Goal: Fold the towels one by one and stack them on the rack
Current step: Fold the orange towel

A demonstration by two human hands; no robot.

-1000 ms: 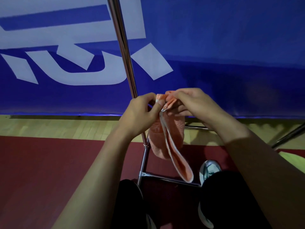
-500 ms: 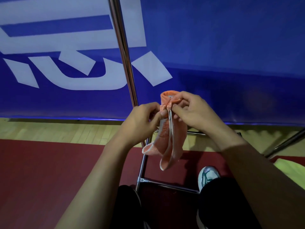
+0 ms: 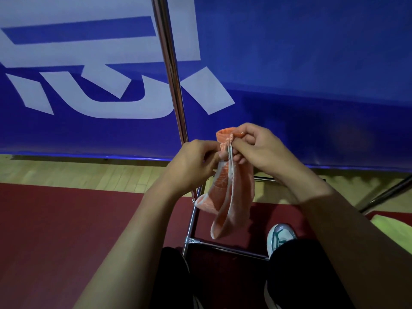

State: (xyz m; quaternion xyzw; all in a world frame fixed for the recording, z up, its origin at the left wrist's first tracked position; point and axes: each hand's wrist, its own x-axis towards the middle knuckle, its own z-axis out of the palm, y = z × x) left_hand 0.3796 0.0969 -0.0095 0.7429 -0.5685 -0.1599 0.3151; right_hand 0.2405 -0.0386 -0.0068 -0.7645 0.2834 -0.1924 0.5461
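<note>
A: Nearest items, six o'clock?

B: Dark trouser legs (image 3: pixel 296 275); one pale sneaker (image 3: pixel 281 236) at five o'clock. A yellow-green cloth (image 3: pixel 394 230), possibly another towel, at four o'clock on the red floor mat (image 3: pixel 66 230).

A: Hands?

B: Both at frame centre. Left hand (image 3: pixel 194 161), grip narrow, thumb and fingers pinching the top edge of the orange towel (image 3: pixel 229 192). Right hand (image 3: pixel 258 148), grip likewise closed on that same edge, meeting the left. I judge the hands sit together to match the corners, so the fold lies true.

A: The towel itself?

B: Held in the air, doubled over, pale border showing, hanging toward six o'clock. It hangs in front of the rack's upright pole (image 3: pixel 171 85), the rack's lower crossbar (image 3: pixel 227 247) below it; contact cannot be told. Not yet on the rack.

A: Beyond?

B: Wooden floor strip (image 3: pixel 89 172) from nine to three o'clock. Then a blue banner (image 3: pixel 312 63) with large white lettering, ten to two o'clock.

A: Stage?

B: Mid-fold, by my reading; stacking remains.
</note>
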